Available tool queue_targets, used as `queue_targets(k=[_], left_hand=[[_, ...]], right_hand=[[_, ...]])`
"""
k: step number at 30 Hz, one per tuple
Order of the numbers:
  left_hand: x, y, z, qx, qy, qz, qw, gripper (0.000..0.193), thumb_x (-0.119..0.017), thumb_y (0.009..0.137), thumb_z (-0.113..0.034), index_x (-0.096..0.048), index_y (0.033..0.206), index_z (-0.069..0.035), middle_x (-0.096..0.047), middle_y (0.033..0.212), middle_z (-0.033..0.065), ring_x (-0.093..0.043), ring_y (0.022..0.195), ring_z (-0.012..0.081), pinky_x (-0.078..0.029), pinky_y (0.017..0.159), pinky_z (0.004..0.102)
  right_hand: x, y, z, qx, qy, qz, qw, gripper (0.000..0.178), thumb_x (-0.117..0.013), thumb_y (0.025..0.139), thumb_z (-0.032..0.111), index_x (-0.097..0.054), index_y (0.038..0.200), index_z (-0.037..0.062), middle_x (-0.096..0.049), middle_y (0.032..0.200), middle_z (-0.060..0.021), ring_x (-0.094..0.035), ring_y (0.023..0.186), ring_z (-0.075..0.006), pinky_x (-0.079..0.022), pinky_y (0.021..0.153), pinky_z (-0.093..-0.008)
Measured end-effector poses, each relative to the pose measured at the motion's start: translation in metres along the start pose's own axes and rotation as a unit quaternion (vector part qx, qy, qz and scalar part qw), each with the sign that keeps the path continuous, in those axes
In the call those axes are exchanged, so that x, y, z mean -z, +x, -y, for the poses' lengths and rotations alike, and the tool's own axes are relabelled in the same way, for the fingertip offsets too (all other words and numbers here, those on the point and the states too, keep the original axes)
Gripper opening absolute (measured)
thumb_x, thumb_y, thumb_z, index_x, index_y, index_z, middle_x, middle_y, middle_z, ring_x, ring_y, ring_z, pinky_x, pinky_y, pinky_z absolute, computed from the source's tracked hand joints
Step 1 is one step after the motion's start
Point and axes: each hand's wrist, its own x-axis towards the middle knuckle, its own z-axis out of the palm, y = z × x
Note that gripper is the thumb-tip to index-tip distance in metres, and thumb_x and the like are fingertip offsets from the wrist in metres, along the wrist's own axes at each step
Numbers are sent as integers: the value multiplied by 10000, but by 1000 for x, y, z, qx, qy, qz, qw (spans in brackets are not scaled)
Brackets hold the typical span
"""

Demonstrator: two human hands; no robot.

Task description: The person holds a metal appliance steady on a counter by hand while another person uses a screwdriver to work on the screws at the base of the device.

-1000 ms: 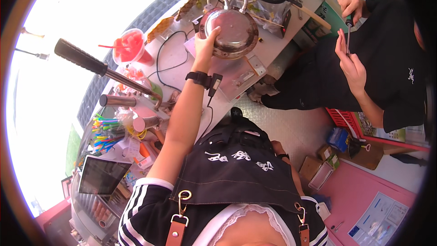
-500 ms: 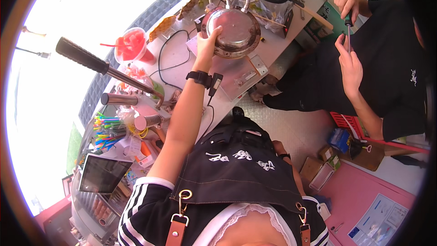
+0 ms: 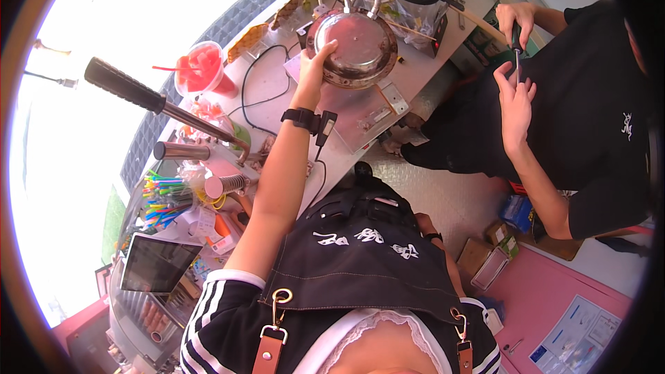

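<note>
The left hand holds a round, shiny silver metal pan by its edge, over the pale pink table. The thumb presses on the flat face; the other fingers go out of sight at the rim, so I cannot tell if they are spread. This grip seems good for a steady hold. Two bent silver tubes sit at the far side, out of the thumb's way. The right hand is beside the black cloth apron, mostly hidden; I cannot tell about its fingers.
</note>
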Motion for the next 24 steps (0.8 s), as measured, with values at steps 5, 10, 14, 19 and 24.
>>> queue_targets(k=[5,10,14,19,24], left_hand=[[0,1,0,7,13,5,1000,595,-825,769,-344,-469,1128,-30,-592,920,52,-597,720,131,-496,628,268],[4,3,2,6,9,-1,1000,612,-829,763,-353,-472,1134,-24,-595,949,65,-605,772,144,-499,677,277],[13,-6,-6,-17,34,-28,999,628,-833,755,-358,-474,1142,-18,-598,967,67,-607,821,143,-497,726,269],[-16,1,-2,-15,48,-7,999,650,-837,750,-356,-474,1164,-11,-606,988,71,-608,839,139,-497,743,264],[-1,-13,-13,-25,47,-42,998,656,-839,748,-355,-474,1168,-8,-609,994,71,-609,841,136,-497,741,265]], right_hand=[[-2,-2,-1,2,11,-16,1000,278,-586,855,268,-749,912,50,-726,945,-189,-705,896,-315,-549,792,-386],[-2,-2,5,-36,57,-21,997,284,-590,864,266,-747,906,33,-728,930,-188,-705,862,-310,-545,769,-388],[6,3,9,-38,70,-3,997,287,-599,875,257,-745,912,14,-733,917,-181,-704,839,-289,-542,755,-379],[-4,-8,7,-36,69,-37,996,287,-599,875,264,-747,921,22,-732,917,-183,-706,848,-285,-542,760,-373],[2,3,3,4,2,-9,1000,292,-586,875,284,-748,925,46,-728,950,-186,-709,888,-298,-543,776,-375]])
